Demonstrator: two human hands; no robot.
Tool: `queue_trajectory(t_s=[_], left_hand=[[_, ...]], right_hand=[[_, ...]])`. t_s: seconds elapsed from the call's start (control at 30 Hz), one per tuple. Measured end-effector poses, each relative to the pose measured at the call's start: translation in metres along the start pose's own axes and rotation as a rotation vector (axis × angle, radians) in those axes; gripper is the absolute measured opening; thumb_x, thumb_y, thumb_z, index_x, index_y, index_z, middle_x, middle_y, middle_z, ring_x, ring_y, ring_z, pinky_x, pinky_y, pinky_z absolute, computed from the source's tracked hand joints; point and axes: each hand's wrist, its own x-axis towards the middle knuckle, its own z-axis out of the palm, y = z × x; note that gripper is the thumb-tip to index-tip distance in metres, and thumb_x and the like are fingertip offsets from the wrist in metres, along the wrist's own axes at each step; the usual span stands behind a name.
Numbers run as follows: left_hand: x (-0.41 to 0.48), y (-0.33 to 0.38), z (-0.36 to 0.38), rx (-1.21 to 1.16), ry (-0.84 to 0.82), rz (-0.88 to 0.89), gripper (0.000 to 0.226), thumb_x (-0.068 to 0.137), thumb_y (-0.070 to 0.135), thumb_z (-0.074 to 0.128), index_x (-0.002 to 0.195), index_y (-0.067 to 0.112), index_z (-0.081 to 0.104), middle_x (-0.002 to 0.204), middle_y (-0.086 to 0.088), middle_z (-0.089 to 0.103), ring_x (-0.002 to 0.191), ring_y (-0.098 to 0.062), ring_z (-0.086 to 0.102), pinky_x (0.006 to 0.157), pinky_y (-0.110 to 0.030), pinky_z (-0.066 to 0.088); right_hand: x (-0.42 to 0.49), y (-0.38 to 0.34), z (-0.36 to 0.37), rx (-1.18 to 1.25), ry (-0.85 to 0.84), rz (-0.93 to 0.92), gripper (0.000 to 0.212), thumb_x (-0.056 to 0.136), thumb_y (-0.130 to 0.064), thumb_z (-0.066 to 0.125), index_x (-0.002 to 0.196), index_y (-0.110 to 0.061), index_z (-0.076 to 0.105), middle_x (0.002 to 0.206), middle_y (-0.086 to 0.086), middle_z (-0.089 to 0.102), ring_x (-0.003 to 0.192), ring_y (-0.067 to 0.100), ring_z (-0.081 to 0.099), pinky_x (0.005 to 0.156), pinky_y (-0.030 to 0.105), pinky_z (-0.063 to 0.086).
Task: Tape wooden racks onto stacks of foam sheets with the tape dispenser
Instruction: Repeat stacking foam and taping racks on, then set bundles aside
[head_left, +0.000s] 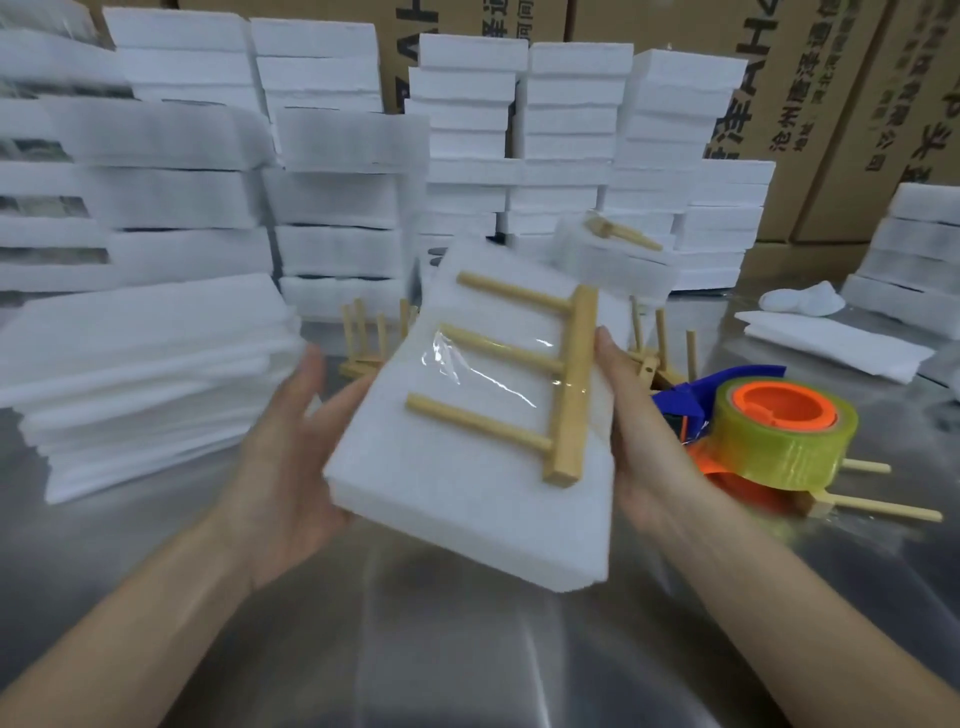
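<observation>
I hold a white stack of foam sheets (457, 499) tilted above the metal table. A wooden rack (566, 384) with three pegs lies on top of it, and a strip of clear tape crosses its middle peg. My left hand (291, 447) supports the stack's left side from beneath, fingers mostly hidden. My right hand (634, 436) grips the right edge, thumb up beside the rack's bar. The tape dispenser (769, 431), blue and orange with a yellowish roll, lies on the table just to the right of my right hand.
Loose foam sheets (135, 384) are piled at the left. Taped foam bundles (467, 130) are stacked high along the back, before cardboard boxes (831, 104). More wooden racks (363, 338) stand behind the held stack, and others (878, 509) lie under the dispenser. More foam (831, 348) lies far right.
</observation>
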Motion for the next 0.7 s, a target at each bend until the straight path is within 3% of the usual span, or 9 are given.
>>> queue_trajectory(t_s=[0.07,0.17,0.23,0.3,0.37,0.43,0.5,0.57,0.7], left_hand=[[0.003,-0.002,-0.002,-0.053,0.163,0.039,0.058,0.054,0.043,0.083,0.105,0.016,0.075,0.108,-0.007,0.073,0.092,-0.020,0.072,0.065,-0.031,0.059],[0.010,-0.006,-0.001,-0.157,0.340,0.155,0.039,0.065,0.027,0.061,0.100,0.013,0.069,0.095,-0.007,0.075,0.079,-0.018,0.073,0.057,-0.032,0.058],[0.013,-0.015,-0.005,-0.138,0.330,0.237,0.031,0.070,0.029,0.059,0.094,0.017,0.075,0.098,-0.003,0.075,0.085,-0.015,0.073,0.061,-0.030,0.059],[0.014,-0.022,-0.008,-0.072,0.224,0.301,0.028,0.078,0.034,0.059,0.095,0.024,0.079,0.107,0.000,0.073,0.096,-0.013,0.070,0.068,-0.027,0.058],[0.020,-0.029,-0.010,0.015,0.069,0.324,0.046,0.084,0.051,0.055,0.121,0.025,0.068,0.125,0.001,0.066,0.115,-0.014,0.062,0.083,-0.027,0.055],[0.028,-0.038,-0.017,0.160,0.123,0.323,0.063,0.085,0.057,0.051,0.136,0.020,0.051,0.131,0.004,0.061,0.128,-0.017,0.051,0.091,-0.028,0.053],[0.037,-0.050,-0.025,0.453,0.270,0.377,0.043,0.093,0.042,0.042,0.130,0.024,0.052,0.125,0.013,0.064,0.129,-0.010,0.050,0.099,-0.029,0.049],[0.044,-0.058,-0.032,0.736,0.345,0.434,0.027,0.101,0.038,0.039,0.120,0.035,0.057,0.120,0.019,0.064,0.122,0.001,0.052,0.102,-0.026,0.042],[0.056,-0.060,-0.039,1.183,0.538,0.424,0.024,0.101,0.024,0.040,0.109,0.038,0.058,0.100,0.024,0.060,0.095,0.004,0.051,0.082,0.001,0.031]], right_hand=[[0.002,-0.001,0.000,-0.070,-0.014,0.006,0.061,0.082,-0.062,0.053,0.122,-0.017,0.062,0.112,0.008,0.072,0.104,0.025,0.068,0.086,0.043,0.056],[-0.001,-0.006,0.001,-0.013,-0.141,0.105,0.075,0.077,-0.068,0.053,0.127,-0.012,0.053,0.123,0.014,0.066,0.115,0.031,0.062,0.102,0.052,0.044],[-0.004,-0.004,0.004,-0.091,-0.268,0.132,0.069,0.077,-0.057,0.067,0.134,-0.022,0.049,0.131,0.011,0.061,0.116,0.032,0.061,0.093,0.056,0.050],[-0.005,0.001,0.006,-0.209,-0.240,0.071,0.064,0.077,-0.034,0.075,0.135,-0.030,0.049,0.130,0.005,0.061,0.113,0.027,0.063,0.084,0.055,0.054],[-0.007,-0.003,0.007,-0.217,-0.155,-0.046,0.058,0.077,-0.024,0.071,0.131,-0.025,0.053,0.124,0.006,0.065,0.109,0.024,0.066,0.081,0.054,0.056],[-0.010,-0.022,0.007,-0.132,-0.073,-0.143,0.050,0.077,-0.026,0.065,0.125,-0.016,0.055,0.116,0.008,0.069,0.103,0.024,0.068,0.077,0.049,0.058],[-0.010,-0.054,0.002,-0.088,-0.002,-0.242,0.035,0.085,-0.026,0.061,0.117,-0.014,0.056,0.106,0.008,0.072,0.097,0.024,0.070,0.075,0.045,0.058],[-0.004,-0.094,-0.006,-0.149,0.073,-0.333,0.028,0.088,-0.027,0.060,0.113,-0.015,0.056,0.109,0.011,0.069,0.093,0.025,0.072,0.075,0.044,0.058],[0.043,-0.176,-0.027,-0.240,0.313,-0.416,0.032,0.087,-0.025,0.060,0.116,-0.016,0.051,0.129,0.013,0.052,0.109,0.029,0.063,0.077,0.044,0.058]])
